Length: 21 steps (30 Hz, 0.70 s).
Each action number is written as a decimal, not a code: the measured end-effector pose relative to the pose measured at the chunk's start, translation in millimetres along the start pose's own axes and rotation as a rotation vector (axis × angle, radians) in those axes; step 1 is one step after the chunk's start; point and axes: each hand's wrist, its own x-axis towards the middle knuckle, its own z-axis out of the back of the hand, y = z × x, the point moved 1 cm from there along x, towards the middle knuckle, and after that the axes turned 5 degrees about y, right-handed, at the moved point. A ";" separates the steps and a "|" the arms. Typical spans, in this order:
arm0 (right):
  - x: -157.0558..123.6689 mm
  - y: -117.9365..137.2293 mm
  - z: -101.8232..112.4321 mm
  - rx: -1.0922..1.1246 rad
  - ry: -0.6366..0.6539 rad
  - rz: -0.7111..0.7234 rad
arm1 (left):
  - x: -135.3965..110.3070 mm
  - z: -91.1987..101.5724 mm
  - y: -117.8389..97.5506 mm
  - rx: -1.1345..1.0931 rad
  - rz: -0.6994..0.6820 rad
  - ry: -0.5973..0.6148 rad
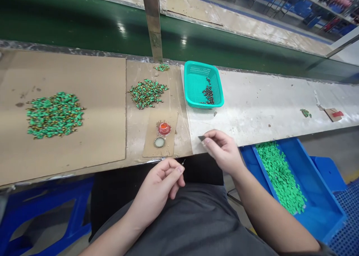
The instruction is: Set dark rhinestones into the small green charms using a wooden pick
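My left hand is in front of the bench edge. Its thumb and forefinger pinch a tiny dark part with a thin pin sticking up. Over the near edge of the pale board, my right hand grips a small dark flat blade-like piece, whose tip points left. Between the hands and the piles, a red-orange cap and a round bottle cap with pale filling lie on a small cardboard piece.
Green-and-gold small parts form a large pile and a smaller pile on cardboard. A turquoise basket holds dark bits. Right of my legs, a blue bin contains green discs. A blue stool stands lower left.
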 end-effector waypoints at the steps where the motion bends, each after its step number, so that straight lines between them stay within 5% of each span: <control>1: 7.4 -3.8 13.1 -0.023 -0.042 -0.008 | -0.8 0.0 -1.1 0.010 -0.009 -0.003; 7: 89.8 -18.8 100.4 -0.246 -0.325 -0.118 | -5.2 -0.9 -10.8 0.086 -0.084 -0.028; 12: 132.5 -13.2 132.6 -0.373 -0.405 -0.183 | -14.8 0.6 -13.9 0.100 -0.121 -0.093; 16: 104.8 8.6 123.5 -0.380 -0.437 -0.117 | -27.4 2.1 -15.3 -0.007 -0.173 -0.149; 21: 24.4 24.7 57.0 -0.200 -0.224 0.085 | -38.2 -12.6 -30.4 -0.135 -0.266 -0.097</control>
